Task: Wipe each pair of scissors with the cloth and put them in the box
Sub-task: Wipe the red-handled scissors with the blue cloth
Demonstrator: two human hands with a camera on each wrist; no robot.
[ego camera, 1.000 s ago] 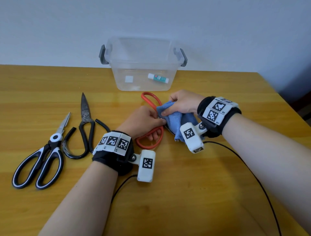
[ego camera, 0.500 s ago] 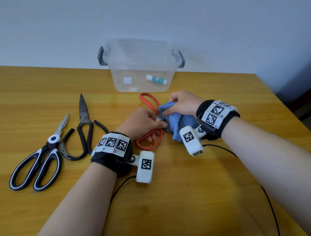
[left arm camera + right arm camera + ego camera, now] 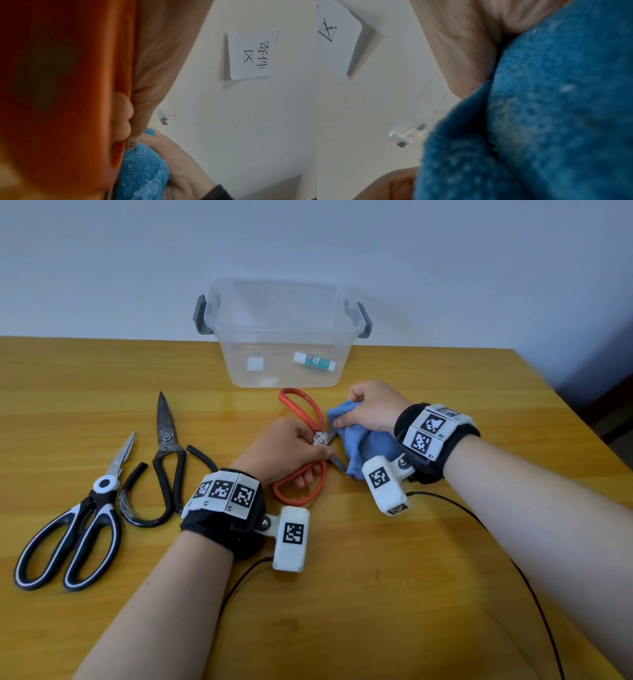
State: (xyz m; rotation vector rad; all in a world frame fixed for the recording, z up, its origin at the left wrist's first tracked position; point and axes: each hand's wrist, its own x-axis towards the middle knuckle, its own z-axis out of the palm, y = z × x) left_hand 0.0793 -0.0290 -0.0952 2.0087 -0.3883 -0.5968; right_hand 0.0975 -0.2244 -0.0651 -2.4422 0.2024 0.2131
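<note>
My left hand (image 3: 291, 451) grips the red-handled scissors (image 3: 301, 409) by the near handle loop, fingers through it. The orange handle (image 3: 68, 94) fills the left wrist view. My right hand (image 3: 371, 405) holds the blue cloth (image 3: 363, 440) bunched around the blades, which are almost wholly hidden; only the pivot and a short bit of steel show. The cloth (image 3: 547, 121) fills the right wrist view, and the cloth (image 3: 142, 169) appears beside my thumb in the left one. The clear plastic box (image 3: 239, 337) stands behind, at the wall.
Black-and-white kitchen scissors (image 3: 75, 525) and old black iron scissors (image 3: 168, 460) lie on the wooden table (image 3: 342, 611) to the left. A small tube (image 3: 315, 361) and a white label lie inside the box. Wrist cables (image 3: 496, 542) trail across the table on the right.
My right hand with the cloth has slid a little to the right along the blades, uncovering the pivot. The left hand keeps its grip on the handle.
</note>
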